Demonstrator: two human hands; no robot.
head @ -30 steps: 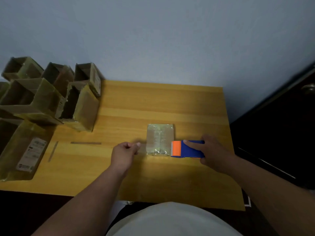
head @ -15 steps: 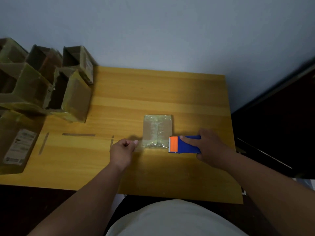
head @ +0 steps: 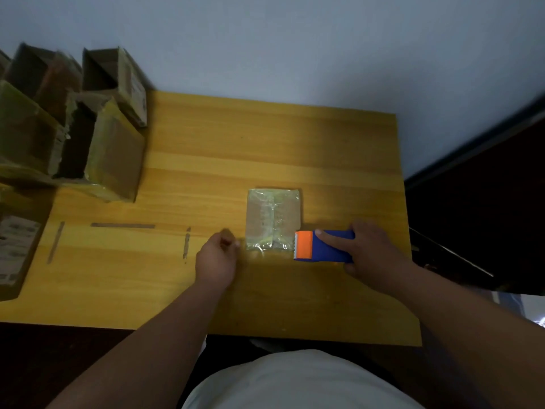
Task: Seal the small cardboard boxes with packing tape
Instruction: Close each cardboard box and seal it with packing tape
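1. Landmark: the small cardboard box (head: pixel 273 219), flat on the wooden table (head: pixel 265 143), right of centre. Everything below is placed relative to it.
2. My right hand (head: pixel 372 252) is just right of the box's near corner, curled round the blue tape dispenser (head: pixel 324 246), index finger laid along its top. The orange cutter end touches the box's near right edge.
3. My left hand (head: pixel 216 259) is just left of the box's near left corner, fingers curled, thumb and forefinger pinched together. I judge they hold the free tape end; the clear strip itself is too faint to confirm.
4. Change over the last second: the dispenser sat a little further from the box edge and has closed in against it. My left hand barely moved, so the strip stays stretched across the box's near end.
5. Meaning: the strip is laid across, so I'd say this is the cut point. Next: tilt the teeth into the tape, tear it, press both ends down.
6. Box top already shows glossy tape along its centre seam.
7. Open boxes (head: pixel 97 149) are stacked far left of the box, unsealed as far as I can tell. Old tape strips (head: pixel 122 225) are stuck on the table between.
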